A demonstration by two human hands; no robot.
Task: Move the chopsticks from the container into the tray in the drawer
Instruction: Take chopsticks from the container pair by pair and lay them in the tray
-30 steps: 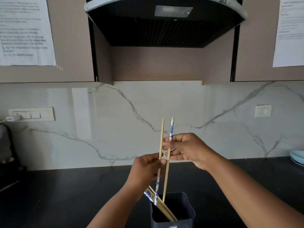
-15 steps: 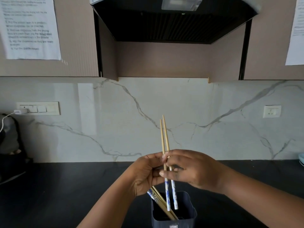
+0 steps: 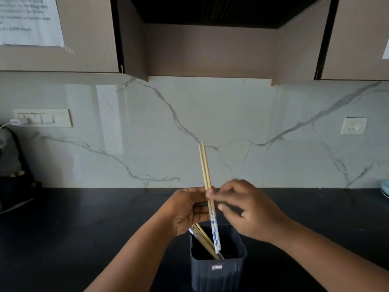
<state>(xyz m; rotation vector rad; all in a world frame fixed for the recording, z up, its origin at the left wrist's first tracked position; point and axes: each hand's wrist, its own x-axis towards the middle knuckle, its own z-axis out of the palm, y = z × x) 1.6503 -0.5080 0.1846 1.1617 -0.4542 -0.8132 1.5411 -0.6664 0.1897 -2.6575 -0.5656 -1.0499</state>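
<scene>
A dark blue-grey container (image 3: 217,270) stands on the black counter near the bottom middle. Several wooden chopsticks (image 3: 205,239) lean inside it. Above it my left hand (image 3: 185,209) grips a pair of chopsticks (image 3: 205,165) held nearly upright and side by side, thin wooden ends up, blue-and-white patterned ends down over the container's mouth. My right hand (image 3: 246,209) is just right of the pair, fingertips at the sticks where the left hand holds them, the other fingers spread. The drawer and its tray are out of view.
The black counter (image 3: 94,228) runs along a white marble backsplash. A dark appliance (image 3: 12,182) stands at the far left under a switch panel with a plugged charger. A pale blue dish (image 3: 385,189) sits at the right edge. Wall cabinets and a hood hang overhead.
One chopstick was turned end over end, so the two now lie together with both patterned ends down. My right hand has loosened from a full grip to fingertips. The view tilted slightly down.
</scene>
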